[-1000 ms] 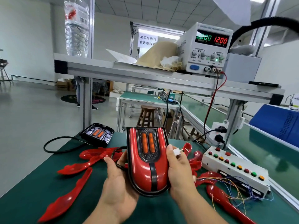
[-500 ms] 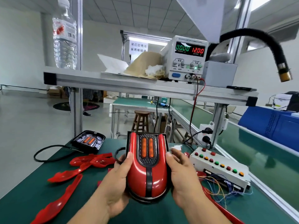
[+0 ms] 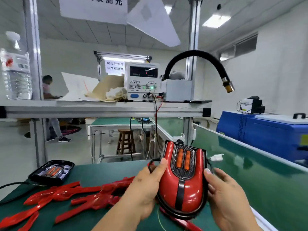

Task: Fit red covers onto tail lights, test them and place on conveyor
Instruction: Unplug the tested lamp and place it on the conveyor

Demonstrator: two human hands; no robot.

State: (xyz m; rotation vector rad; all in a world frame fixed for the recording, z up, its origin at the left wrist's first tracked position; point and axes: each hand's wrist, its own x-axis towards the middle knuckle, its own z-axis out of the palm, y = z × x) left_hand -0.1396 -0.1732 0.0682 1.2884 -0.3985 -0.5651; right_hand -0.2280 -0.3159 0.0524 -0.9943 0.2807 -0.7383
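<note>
A: Progress?
B: Red cover (image 3: 193, 190) fitted. Left grip (image 3: 143, 185) and right grip (image 3: 228, 197) both clasp the tail light (image 3: 183, 160), over the counter's (image 3: 103, 170) right edge.
A: Remaining?
B: Test possibly done, can't tell; conveyor (image 3: 258, 180) placement pending.

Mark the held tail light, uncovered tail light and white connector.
held tail light (image 3: 192, 189), head view, red cover
uncovered tail light (image 3: 52, 171), head view, orange lens
white connector (image 3: 216, 158), head view, plug body

White walls (image 3: 275, 72) and a pale grey floor (image 3: 15, 155) bound the room. A ceiling light (image 3: 216, 20) glows near a high window (image 3: 241, 47). Farther back, a wooden stool (image 3: 125, 141) stands at a green desk (image 3: 116, 121).
</note>
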